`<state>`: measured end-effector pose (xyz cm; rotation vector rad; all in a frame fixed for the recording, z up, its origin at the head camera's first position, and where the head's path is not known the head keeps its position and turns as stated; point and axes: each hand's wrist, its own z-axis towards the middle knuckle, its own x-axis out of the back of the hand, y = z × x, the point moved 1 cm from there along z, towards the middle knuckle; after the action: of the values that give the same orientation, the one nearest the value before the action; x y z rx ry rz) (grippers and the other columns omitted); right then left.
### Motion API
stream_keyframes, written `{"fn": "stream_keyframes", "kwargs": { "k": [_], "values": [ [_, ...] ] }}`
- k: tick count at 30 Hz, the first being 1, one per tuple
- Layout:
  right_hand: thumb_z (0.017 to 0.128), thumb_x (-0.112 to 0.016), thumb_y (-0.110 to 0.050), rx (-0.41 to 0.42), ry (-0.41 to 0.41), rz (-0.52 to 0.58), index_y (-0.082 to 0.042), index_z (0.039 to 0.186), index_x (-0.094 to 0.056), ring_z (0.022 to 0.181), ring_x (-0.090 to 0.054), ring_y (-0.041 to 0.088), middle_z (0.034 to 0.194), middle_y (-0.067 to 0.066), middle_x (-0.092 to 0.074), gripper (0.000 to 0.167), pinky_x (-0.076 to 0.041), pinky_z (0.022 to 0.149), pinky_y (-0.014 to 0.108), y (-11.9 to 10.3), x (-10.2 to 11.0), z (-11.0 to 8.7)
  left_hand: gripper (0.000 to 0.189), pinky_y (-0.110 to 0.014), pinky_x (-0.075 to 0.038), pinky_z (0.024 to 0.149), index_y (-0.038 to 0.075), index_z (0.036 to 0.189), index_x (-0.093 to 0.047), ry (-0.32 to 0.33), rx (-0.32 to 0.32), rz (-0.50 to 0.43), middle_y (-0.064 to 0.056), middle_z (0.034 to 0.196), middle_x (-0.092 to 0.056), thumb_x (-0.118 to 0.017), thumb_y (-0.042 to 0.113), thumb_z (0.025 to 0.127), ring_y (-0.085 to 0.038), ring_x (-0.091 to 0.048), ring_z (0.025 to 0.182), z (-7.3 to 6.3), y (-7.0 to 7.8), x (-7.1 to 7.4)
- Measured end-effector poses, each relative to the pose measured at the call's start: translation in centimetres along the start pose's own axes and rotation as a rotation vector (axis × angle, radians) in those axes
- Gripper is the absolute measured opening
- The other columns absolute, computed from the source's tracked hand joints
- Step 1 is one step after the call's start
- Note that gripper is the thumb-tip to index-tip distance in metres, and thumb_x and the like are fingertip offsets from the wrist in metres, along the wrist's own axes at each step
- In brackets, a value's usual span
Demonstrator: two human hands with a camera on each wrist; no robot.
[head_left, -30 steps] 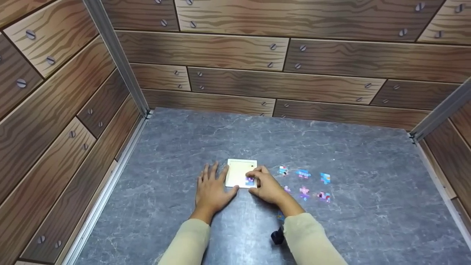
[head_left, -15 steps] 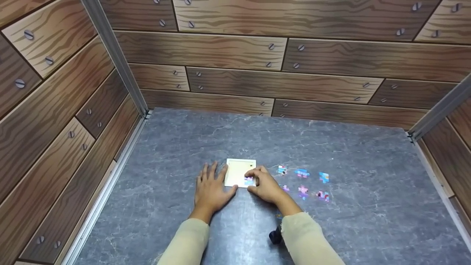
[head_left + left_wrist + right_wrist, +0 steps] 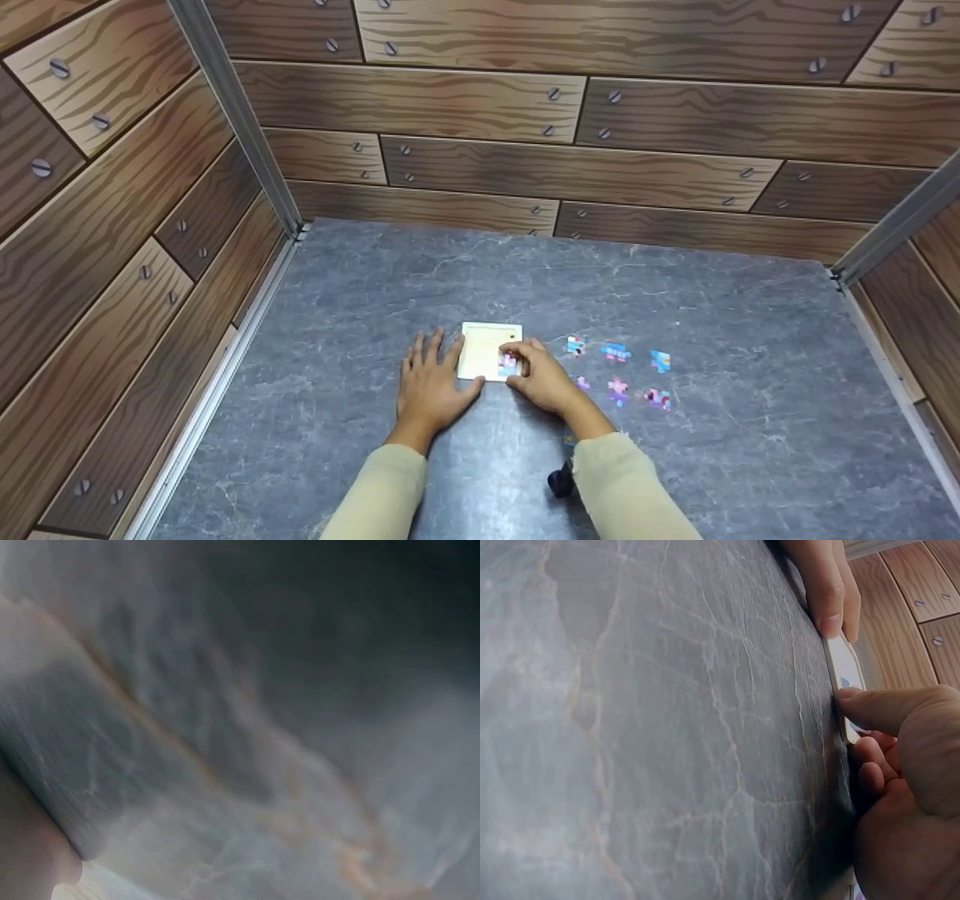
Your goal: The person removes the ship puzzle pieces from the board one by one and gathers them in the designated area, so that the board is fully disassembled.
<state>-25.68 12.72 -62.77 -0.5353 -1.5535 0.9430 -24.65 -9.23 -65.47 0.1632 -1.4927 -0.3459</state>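
A shallow cream-coloured puzzle tray [image 3: 478,349] lies flat on the grey marbled table. My left hand [image 3: 431,386] rests along its left side, fingers spread, thumb at the near edge. Over the tray's near right corner, my right hand [image 3: 545,382] pinches a pink and blue jigsaw piece [image 3: 508,365] with curled fingers. In the right wrist view, the right thumb [image 3: 870,706] lies across the rim of the tray [image 3: 837,660], and the left thumb [image 3: 828,611] touches its other end. The left wrist view is mostly blurred table surface.
Several loose jigsaw pieces lie right of the tray in loose rows, among them a blue one [image 3: 660,361] and a pink one [image 3: 618,388]. Another piece [image 3: 569,436] and a black object [image 3: 559,480] sit by the right forearm. Wood-patterned walls [image 3: 480,165] enclose the table.
The jigsaw piece under my right fingers has turned or shifted slightly in the corner, showing more pink at its top. Both hands keep nearly the same place.
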Motion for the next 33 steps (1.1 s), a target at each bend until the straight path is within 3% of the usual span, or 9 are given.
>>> {"fn": "stream_keyframes", "kwargs": {
  "k": [13,22,33],
  "values": [
    [0.088,-0.076,0.011,-0.016,0.033,0.019,-0.006,0.129,-0.075,0.085,-0.050,0.012,0.116,0.011,-0.065,0.044,-0.042,0.075,0.020,0.07,0.12,0.11,0.085,-0.069,-0.027,0.131,0.035,0.168,-0.042,-0.005,0.001,-0.006,-0.010,0.179,-0.033,-0.056,0.078,0.096,-0.045,-0.023,0.168,0.04,-0.03,0.02],
    [0.091,-0.075,0.009,-0.079,0.021,0.030,-0.007,0.139,-0.072,0.084,-0.049,0.013,0.111,0.007,-0.061,0.051,-0.042,0.074,0.022,-0.12,0.14,-0.01,0.085,-0.068,-0.027,0.132,0.034,0.168,-0.043,-0.010,0.004,0.000,-0.010,0.178,-0.034,-0.055,0.078,0.096,-0.044,-0.023,0.168,0.07,0.01,0.08],
    [0.088,-0.078,0.008,-0.074,0.046,0.032,-0.005,0.130,-0.075,0.080,-0.051,0.011,0.107,0.007,-0.063,0.043,-0.043,0.070,0.020,0.16,0.21,-0.02,0.086,-0.068,-0.027,0.132,0.035,0.168,-0.042,-0.012,0.000,0.003,-0.009,0.178,-0.034,-0.054,0.079,0.096,-0.044,-0.023,0.168,0.05,0.01,0.05]
  ]
}}
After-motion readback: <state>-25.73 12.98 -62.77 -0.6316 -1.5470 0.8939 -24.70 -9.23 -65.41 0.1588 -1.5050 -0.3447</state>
